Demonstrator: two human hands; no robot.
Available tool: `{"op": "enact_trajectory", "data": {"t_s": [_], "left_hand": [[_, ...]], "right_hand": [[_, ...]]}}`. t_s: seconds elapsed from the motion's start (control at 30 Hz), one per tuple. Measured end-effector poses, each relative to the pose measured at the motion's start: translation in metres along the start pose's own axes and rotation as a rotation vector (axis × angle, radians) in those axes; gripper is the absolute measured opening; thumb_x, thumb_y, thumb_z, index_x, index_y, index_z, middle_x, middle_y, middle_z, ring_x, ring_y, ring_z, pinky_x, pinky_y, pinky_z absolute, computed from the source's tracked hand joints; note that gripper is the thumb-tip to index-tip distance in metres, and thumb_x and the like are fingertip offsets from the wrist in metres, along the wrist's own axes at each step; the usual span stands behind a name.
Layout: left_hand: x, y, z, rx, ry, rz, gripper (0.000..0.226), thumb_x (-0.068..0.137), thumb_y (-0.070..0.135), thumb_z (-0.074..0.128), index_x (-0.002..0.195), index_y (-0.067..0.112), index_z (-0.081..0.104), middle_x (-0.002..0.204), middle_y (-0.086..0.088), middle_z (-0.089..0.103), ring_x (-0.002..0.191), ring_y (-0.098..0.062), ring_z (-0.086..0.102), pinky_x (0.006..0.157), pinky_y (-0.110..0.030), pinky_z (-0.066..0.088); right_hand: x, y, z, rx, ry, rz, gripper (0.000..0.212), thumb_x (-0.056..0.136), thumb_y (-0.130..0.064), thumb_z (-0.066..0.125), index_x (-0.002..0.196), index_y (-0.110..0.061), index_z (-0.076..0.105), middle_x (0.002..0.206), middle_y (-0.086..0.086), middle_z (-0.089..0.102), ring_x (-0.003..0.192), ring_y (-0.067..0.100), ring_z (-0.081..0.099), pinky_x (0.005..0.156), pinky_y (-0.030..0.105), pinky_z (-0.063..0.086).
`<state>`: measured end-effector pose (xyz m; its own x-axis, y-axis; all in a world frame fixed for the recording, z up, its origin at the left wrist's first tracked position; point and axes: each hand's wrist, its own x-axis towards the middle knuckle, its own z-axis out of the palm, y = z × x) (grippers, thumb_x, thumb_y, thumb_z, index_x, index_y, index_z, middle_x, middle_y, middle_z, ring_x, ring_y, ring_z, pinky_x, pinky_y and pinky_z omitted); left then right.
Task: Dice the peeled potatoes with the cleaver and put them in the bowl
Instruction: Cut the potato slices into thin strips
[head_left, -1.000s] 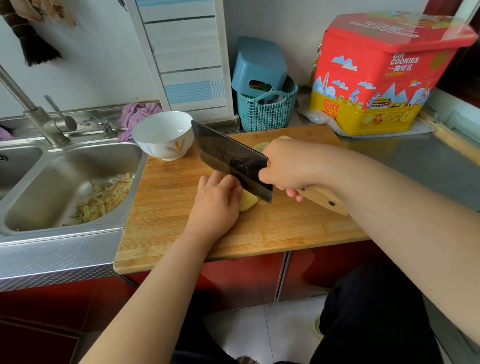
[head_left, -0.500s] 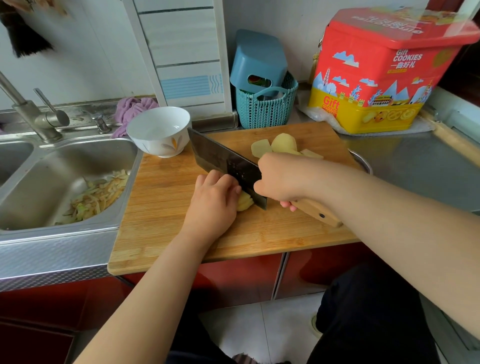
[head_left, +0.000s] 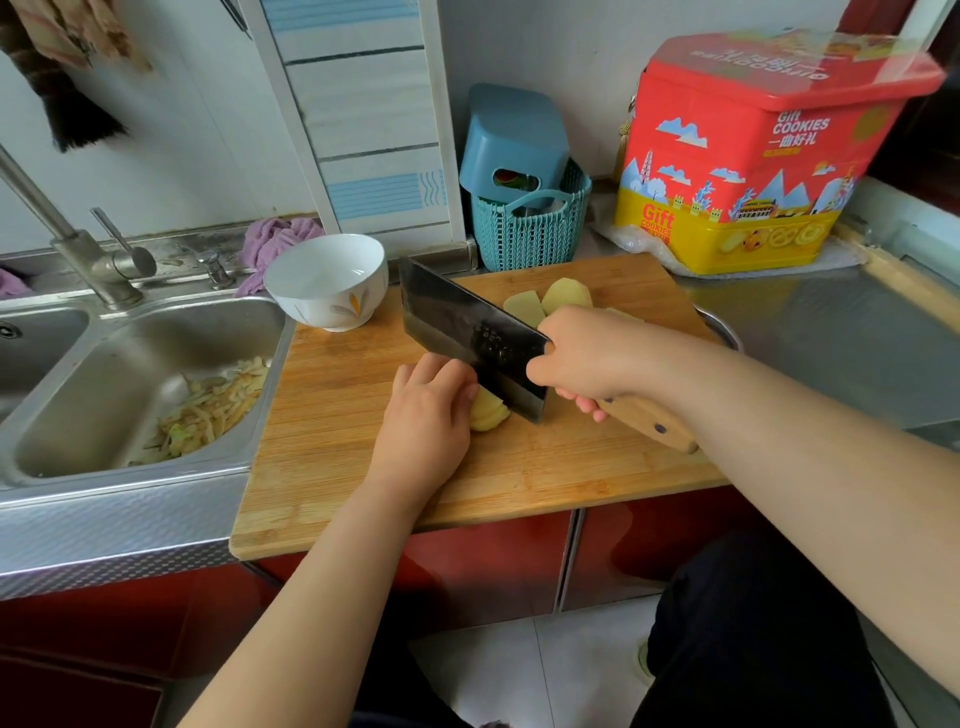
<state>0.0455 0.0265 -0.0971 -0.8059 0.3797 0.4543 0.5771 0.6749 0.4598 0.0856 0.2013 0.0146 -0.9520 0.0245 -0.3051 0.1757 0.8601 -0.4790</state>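
At the centre of the frame the cleaver (head_left: 475, 340), gripped in the right hand (head_left: 587, 356), has advanced through the potato (head_left: 489, 411), which the left hand's (head_left: 423, 415) curled fingers pin, leaving fresh slices, while the bowl (head_left: 326, 280) waits empty.

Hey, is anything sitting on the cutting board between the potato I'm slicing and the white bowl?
Nothing visible does. The sliced potato lies under the left hand, and the board from there up to the white bowl at its far left corner is bare wood. Only the cleaver, held by the right hand, stands beside the potato.
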Motion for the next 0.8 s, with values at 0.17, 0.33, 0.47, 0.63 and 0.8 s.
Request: {"op": "enact_trajectory", "data": {"t_s": [0.17,0.33,0.47,0.63,0.8], "left_hand": [[-0.001,-0.001,0.001,0.012,0.006,0.010,0.010,0.095,0.017,0.050,0.099,0.016,0.059,0.111,0.002,0.055,0.090,-0.023,0.042,0.081,-0.036,0.040],[-0.001,-0.001,0.002,0.002,0.017,0.003,0.008,0.095,0.018,0.051,0.097,0.016,0.059,0.107,0.001,0.055,0.089,-0.020,0.039,0.080,-0.035,0.040],[0.000,-0.003,0.003,-0.002,0.014,0.002,0.011,0.095,0.020,0.050,0.097,0.016,0.059,0.107,0.001,0.056,0.090,-0.022,0.041,0.080,-0.037,0.041],[0.000,-0.003,0.003,0.005,0.015,0.000,0.010,0.095,0.020,0.052,0.098,0.015,0.059,0.106,0.000,0.055,0.090,-0.022,0.041,0.079,-0.037,0.041],[0.000,-0.002,0.003,0.014,0.029,0.001,0.006,0.094,0.016,0.056,0.097,0.014,0.061,0.100,-0.001,0.055,0.089,-0.023,0.042,0.078,-0.036,0.041]], "right_hand": [[-0.004,-0.010,-0.009,-0.018,0.019,-0.035,0.019,0.094,-0.015,0.047,0.080,-0.004,0.053,0.064,0.012,0.059,0.047,0.022,0.054,0.043,0.026,0.048],[-0.010,-0.018,-0.010,-0.038,0.001,-0.037,0.022,0.095,-0.015,0.047,0.076,-0.004,0.052,0.062,0.010,0.057,0.044,0.018,0.052,0.043,0.025,0.048],[-0.010,-0.022,-0.008,-0.055,-0.013,-0.015,0.023,0.096,-0.016,0.047,0.076,-0.005,0.051,0.065,0.013,0.059,0.047,0.021,0.054,0.043,0.027,0.048],[-0.006,-0.029,-0.008,-0.103,-0.046,0.011,0.024,0.098,-0.017,0.046,0.080,-0.002,0.053,0.066,0.014,0.061,0.044,0.021,0.054,0.043,0.026,0.046],[0.000,-0.034,-0.008,-0.147,-0.084,0.029,0.026,0.098,-0.016,0.045,0.082,0.002,0.056,0.063,0.014,0.062,0.041,0.022,0.054,0.045,0.026,0.048]]}}
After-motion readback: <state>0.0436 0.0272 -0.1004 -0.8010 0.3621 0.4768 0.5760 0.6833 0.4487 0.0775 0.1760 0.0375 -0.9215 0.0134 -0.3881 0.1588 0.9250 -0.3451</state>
